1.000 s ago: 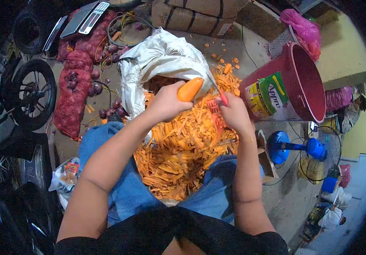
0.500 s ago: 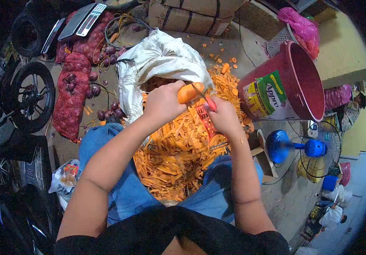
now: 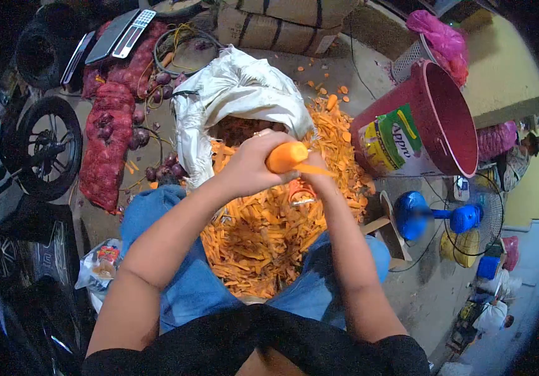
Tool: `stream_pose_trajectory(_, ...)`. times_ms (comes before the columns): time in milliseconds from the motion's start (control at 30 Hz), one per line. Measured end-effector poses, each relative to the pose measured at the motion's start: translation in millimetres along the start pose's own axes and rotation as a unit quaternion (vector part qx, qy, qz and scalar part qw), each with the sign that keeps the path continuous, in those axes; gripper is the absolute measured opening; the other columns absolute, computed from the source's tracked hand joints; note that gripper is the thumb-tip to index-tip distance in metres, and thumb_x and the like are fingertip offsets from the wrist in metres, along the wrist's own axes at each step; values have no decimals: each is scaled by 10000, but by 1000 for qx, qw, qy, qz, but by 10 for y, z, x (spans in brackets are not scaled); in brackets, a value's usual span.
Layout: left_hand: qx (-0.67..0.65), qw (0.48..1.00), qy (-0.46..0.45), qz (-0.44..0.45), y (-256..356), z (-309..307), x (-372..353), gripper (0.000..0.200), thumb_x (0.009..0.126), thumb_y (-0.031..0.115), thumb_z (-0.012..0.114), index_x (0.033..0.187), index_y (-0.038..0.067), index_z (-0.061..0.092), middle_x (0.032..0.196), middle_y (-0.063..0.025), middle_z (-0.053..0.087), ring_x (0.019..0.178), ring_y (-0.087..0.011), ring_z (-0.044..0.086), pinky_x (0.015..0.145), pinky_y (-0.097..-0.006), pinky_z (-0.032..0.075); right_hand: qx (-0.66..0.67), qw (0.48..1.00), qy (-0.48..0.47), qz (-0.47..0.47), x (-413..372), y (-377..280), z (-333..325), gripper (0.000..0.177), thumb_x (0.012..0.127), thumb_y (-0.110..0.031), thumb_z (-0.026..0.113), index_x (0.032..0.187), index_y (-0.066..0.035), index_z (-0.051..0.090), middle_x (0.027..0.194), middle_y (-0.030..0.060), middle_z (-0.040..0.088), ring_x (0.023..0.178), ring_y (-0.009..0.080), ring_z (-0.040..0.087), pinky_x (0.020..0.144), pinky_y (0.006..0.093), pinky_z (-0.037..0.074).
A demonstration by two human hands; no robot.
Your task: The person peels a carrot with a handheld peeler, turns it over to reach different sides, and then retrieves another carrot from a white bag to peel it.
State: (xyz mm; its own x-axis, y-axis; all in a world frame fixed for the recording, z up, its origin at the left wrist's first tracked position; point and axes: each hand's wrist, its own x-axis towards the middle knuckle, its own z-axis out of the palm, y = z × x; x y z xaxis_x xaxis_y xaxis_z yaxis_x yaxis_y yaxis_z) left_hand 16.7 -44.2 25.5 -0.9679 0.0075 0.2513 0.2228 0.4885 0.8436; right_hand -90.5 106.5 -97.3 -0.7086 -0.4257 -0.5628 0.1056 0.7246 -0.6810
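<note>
Gripping a carrot (image 3: 287, 156) just above the middle of the view, the left hand (image 3: 251, 160) has its fingers clamped around the body, leaving the blunt end facing right. The right hand (image 3: 315, 160) is just beside it at 3 o'clock, partly hidden by the carrot; whether its fingers are clamped on anything, I cannot tell. A thin orange strip (image 3: 313, 170) crosses from the carrot toward the right wrist, and a red tool (image 3: 301, 190) shows just below. Good handling here likely means keeping the left fingertips behind the cut, pressing lightly, and turning the carrot between strokes.

Beneath the 2 hands, loose shavings (image 3: 244, 250) heap between denim-covered legs (image 3: 185, 288) and spread onto a grey floor (image 3: 401, 294). A white woven sack (image 3: 238, 75) opens toward the wearer at 12 o'clock. A maroon bucket (image 3: 388, 109) leans at 2 o'clock and a blue fan (image 3: 410, 216) lies at 3. Red net bags of onions (image 3: 103, 156) sit between 9 and 10.
</note>
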Motion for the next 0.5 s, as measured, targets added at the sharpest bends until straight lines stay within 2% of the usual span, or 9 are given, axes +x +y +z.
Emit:
stream_pose_trajectory(33, -39, 999, 20, 16, -82, 33, 11, 332, 576, 143, 646, 857, 51, 497, 805, -81, 517, 784, -224, 494, 714, -307, 385, 15, 984, -11, -178, -39, 61, 189, 241, 702, -175, 488, 901, -47, 534, 838, 154, 544, 818, 184, 524, 678, 296, 419)
stream_pose_trajectory(67, -78, 996, 38, 34, -147, 64, 29, 348, 577, 156, 643, 871, 57, 487, 804, -85, 501, 785, -241, 473, 720, -318, 375, 31, 936, -20, -351, -44, 101, 333, 298, 728, -194, 482, 992, -56, 490, 931, 144, 517, 899, 151, 487, 730, 265, 402)
stream_pose_trajectory(133, -96, 994, 35, 36, -217, 120, 64, 352, 585, 137, 640, 882, 54, 469, 842, -89, 473, 830, -235, 452, 745, -310, 360, 99, 940, -75, -317, -174, -136, 421, 336, 748, -218, 472, 1047, -70, 434, 988, 122, 476, 942, 134, 442, 764, 257, 381)
stream_pose_trajectory(200, -109, 986, 100, 73, -278, 154, 76, 342, 590, 138, 640, 874, 56, 468, 848, -84, 456, 849, -227, 439, 760, -302, 348, 168, 936, -132, -281, -267, -331, 476, 380, 767, -243, 462, 1102, -84, 378, 1045, 100, 435, 985, 117, 397, 798, 249, 360)
stream_pose_trajectory(267, -108, 988, 96, 52, -296, 97, 58, 339, 590, 130, 639, 871, 54, 466, 847, -75, 442, 856, -218, 431, 777, -297, 336, 478, 844, -207, -128, -308, -470, 512, 373, 784, -181, 471, 1124, -80, 357, 1038, 41, 442, 913, 127, 453, 767, 261, 396)
stream_pose_trajectory(400, -214, 971, 109, -16, -293, 27, 57, 322, 604, 98, 634, 873, 52, 464, 847, -57, 453, 835, -162, 446, 777, -282, 343, 594, 779, -163, -120, -379, -651, 337, 322, 803, -184, 432, 1089, -46, 381, 1029, 54, 460, 934, 146, 459, 798, 280, 385)
stream_pose_trajectory(433, -259, 960, 103, -37, -256, -17, 60, 309, 626, 101, 624, 880, 50, 457, 889, -51, 467, 849, -139, 451, 767, -259, 357, 591, 791, -74, -143, -310, -631, 348, 286, 813, -157, 399, 1067, -24, 401, 992, 74, 486, 886, 161, 494, 763, 275, 409)
stream_pose_trajectory(467, -304, 946, 96, -57, -243, -50, 55, 296, 647, 104, 615, 887, 48, 450, 931, -45, 481, 863, -115, 457, 757, -236, 372, 592, 790, -72, -142, -279, -624, 284, 286, 813, -157, 399, 1067, -24, 401, 992, 74, 486, 886, 161, 494, 763, 275, 409)
stream_pose_trajectory(500, -256, 961, 83, -68, -281, -85, 58, 349, 651, 112, 616, 952, 41, 455, 963, -52, 495, 870, -120, 473, 713, -238, 411, 566, 810, -19, -151, -280, -635, 171, 271, 808, -139, 405, 1050, -18, 412, 961, 78, 501, 852, 164, 510, 733, 271, 423)
